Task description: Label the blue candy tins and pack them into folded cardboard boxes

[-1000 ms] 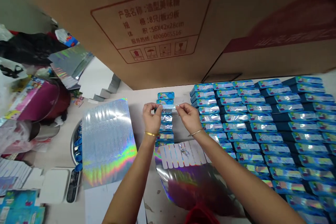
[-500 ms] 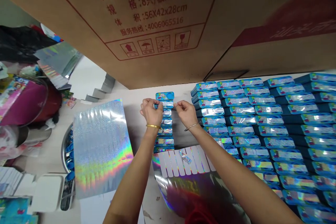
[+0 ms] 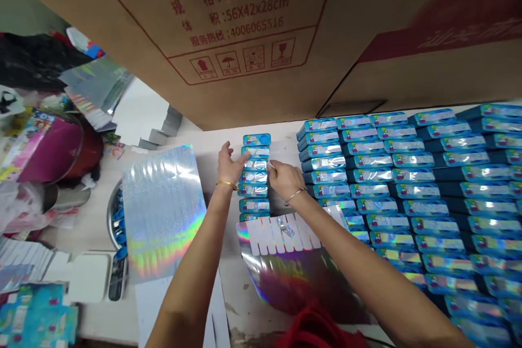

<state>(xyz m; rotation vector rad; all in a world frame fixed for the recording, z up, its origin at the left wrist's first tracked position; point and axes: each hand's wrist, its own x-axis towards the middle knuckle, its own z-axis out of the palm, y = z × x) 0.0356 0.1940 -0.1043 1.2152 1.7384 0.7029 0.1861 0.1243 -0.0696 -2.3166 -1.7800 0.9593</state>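
A single column of small blue boxes (image 3: 253, 191) lies between my hands, most with a shiny silver sticker strip on the upward face. The farthest box (image 3: 256, 140) shows bare blue print without a strip. My left hand (image 3: 230, 166) is at the column's left side, fingers apart, its thumb reaching to a box edge. At the right ends of the boxes, my right hand (image 3: 286, 180) has its fingers curled together; whatever is in them is hidden. Closer to me lies a holographic sticker sheet (image 3: 281, 277), its upper part peeled to white backing, with a crumpled silver scrap (image 3: 286, 227) on it.
Many rows of stickered blue boxes (image 3: 411, 190) fill the right side. A large cardboard carton (image 3: 244, 98) stands at the back. More holographic sheets (image 3: 163, 212) lie at left, over a metal bowl (image 3: 113, 217). A magenta bucket (image 3: 53, 149) and flattened blue boxes (image 3: 38, 312) are farther left.
My left hand has drawn back leftward and its fingers have spread. My right hand has curled its fingers beside the column. Another box near the far end now shows its strip uncovered.
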